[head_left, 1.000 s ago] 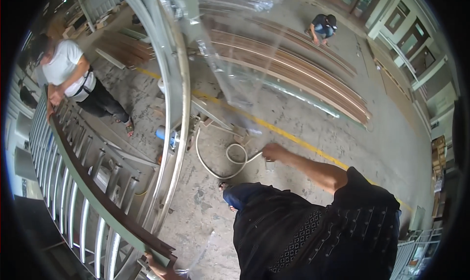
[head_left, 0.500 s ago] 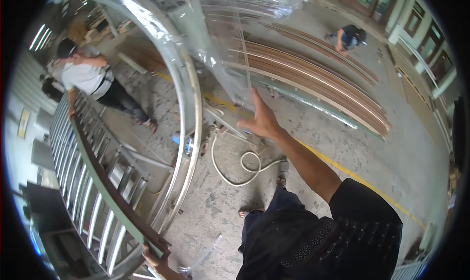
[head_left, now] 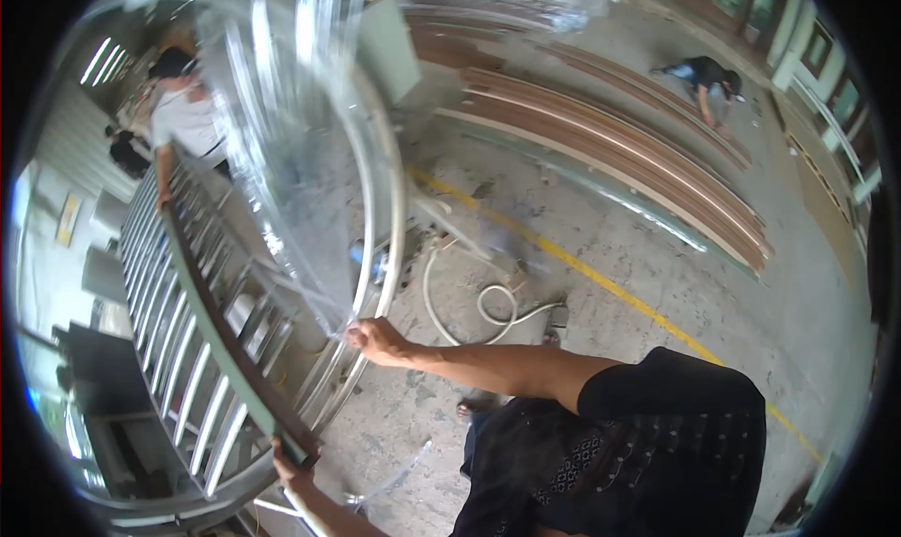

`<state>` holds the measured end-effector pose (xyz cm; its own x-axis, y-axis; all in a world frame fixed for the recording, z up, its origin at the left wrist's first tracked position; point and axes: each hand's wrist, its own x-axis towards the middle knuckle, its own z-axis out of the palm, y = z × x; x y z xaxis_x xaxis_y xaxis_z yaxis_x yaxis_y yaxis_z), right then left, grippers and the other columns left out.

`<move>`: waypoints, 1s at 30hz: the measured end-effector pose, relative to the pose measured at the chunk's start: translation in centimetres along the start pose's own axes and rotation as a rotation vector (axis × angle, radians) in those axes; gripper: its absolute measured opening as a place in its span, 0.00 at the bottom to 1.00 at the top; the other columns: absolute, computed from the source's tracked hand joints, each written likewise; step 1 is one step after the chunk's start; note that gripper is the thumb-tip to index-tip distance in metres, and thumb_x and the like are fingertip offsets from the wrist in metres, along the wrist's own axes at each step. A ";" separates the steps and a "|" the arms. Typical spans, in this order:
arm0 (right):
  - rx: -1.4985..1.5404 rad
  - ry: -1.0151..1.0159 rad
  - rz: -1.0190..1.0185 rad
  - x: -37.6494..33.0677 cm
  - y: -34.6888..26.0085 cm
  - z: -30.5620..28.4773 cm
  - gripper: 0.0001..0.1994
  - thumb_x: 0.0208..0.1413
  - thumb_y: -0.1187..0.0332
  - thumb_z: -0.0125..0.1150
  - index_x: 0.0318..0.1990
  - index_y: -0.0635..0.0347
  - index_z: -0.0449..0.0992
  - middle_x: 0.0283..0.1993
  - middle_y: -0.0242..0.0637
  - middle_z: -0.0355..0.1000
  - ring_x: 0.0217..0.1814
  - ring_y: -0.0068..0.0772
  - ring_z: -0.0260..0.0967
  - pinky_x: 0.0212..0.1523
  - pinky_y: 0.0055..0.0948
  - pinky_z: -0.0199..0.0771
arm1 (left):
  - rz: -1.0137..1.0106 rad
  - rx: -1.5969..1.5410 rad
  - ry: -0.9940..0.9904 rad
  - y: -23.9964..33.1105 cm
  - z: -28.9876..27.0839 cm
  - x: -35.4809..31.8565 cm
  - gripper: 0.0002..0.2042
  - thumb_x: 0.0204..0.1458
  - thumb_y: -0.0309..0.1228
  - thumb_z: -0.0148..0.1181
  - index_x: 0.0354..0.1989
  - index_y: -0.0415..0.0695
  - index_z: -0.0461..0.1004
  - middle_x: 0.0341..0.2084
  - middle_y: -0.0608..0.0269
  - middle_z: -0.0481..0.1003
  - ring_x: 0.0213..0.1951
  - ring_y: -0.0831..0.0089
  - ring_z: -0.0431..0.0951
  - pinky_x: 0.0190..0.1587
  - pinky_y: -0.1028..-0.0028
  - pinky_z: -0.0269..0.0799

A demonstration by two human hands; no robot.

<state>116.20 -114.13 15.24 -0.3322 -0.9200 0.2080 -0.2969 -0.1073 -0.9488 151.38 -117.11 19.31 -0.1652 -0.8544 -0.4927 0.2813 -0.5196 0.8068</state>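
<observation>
Over grey concrete floor (head_left: 413,415), my right hand (head_left: 380,341) clenches clear plastic film (head_left: 314,272), my left hand (head_left: 294,469) curls round a curved green-and-brown rail (head_left: 223,347); film-handling likely needs tension.

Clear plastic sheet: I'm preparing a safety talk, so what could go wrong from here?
The clear plastic sheet held in the right hand could snag on the curved metal frame close by. With only the left hand on the near end of the green-and-brown rail, that end might slip. The looped pale hose on the floor near a foot may be a trip hazard.
</observation>
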 end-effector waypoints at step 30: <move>-0.091 -0.327 0.165 -9.9 -0.7 20.1 0.18 0.53 0.72 0.47 0.51 0.71 0.67 0.25 0.60 0.72 0.28 0.60 0.72 0.27 0.53 0.70 | 0.121 0.014 -0.169 -3.1 -1.9 4.5 0.23 0.56 0.49 0.53 0.49 0.40 0.69 0.36 0.56 0.75 0.35 0.62 0.77 0.37 0.65 0.76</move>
<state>137.66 -112.53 9.10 -0.0830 -0.9954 -0.0472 -0.3463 0.0732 -0.9353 151.56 -119.30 13.96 -0.2877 -0.8988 -0.3307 0.2957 -0.4118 0.8620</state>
